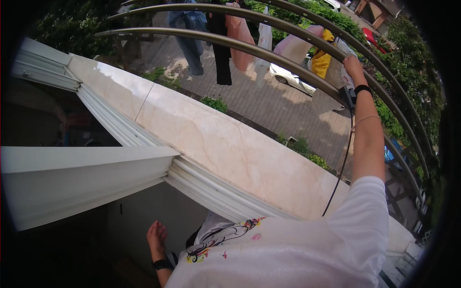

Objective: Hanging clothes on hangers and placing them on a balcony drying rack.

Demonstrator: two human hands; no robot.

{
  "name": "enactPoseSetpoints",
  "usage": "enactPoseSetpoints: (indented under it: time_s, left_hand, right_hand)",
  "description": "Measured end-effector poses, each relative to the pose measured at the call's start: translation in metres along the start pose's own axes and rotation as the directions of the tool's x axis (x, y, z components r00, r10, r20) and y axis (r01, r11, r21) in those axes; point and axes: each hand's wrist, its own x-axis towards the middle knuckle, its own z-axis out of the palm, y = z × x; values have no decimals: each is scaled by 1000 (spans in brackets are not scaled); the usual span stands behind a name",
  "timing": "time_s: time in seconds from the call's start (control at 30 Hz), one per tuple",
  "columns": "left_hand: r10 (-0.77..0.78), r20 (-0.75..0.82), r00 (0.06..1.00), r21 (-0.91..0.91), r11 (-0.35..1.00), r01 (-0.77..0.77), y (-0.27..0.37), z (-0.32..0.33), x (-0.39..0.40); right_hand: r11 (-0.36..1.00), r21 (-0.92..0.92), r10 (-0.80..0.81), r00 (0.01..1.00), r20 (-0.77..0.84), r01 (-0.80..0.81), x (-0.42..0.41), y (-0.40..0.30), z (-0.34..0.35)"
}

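At the upper right, my right hand (353, 67) is closed around a curved metal rail (288, 28), with my arm stretched out over the ledge. Just beyond it hang a yellow cloth (320, 63) and white plastic or fabric with red marks. My left hand (157, 234) is low at the left beside my body, its fingers loosely curled and apart, holding nothing visible. Further left along the rails hang blue jeans (192, 54), black trousers (220, 61), a pink item (240, 45) and a pale pink-and-white item (295, 45). Exact clips or hangers are mostly hidden.
A marble ledge (201, 133) runs diagonally below the rails, with white window tracks (216, 190) along its inner edge. A white window frame (83, 176) juts in at left. A black device (347, 97) with a cable is by the nearest rail. Far below lie paving and a white car (291, 77).
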Motion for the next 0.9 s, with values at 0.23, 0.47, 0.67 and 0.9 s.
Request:
enactPoseSetpoints:
  time_s: [0.23, 0.47, 0.67, 0.9]
  left_hand:
    - [-18, 14, 1000, 19, 1000, 18, -6, 12, 2]
    - [-1, 46, 999, 1, 1000, 1, -13, 25, 25]
    - [7, 103, 995, -1, 1000, -7, -13, 49, 44]
    - [46, 129, 991, -37, 998, -41, -6, 68, 54]
  right_hand:
    - [1000, 12, 20, 992, 126, -22, -7, -2, -4]
    - [900, 396, -321, 889, 326, 180, -106, -86, -69]
    - [900, 136, -433, 886, 166, 415, -164, -97, -60]
    - [933, 22, -359, 918, 168, 360, -154, -87, -31]
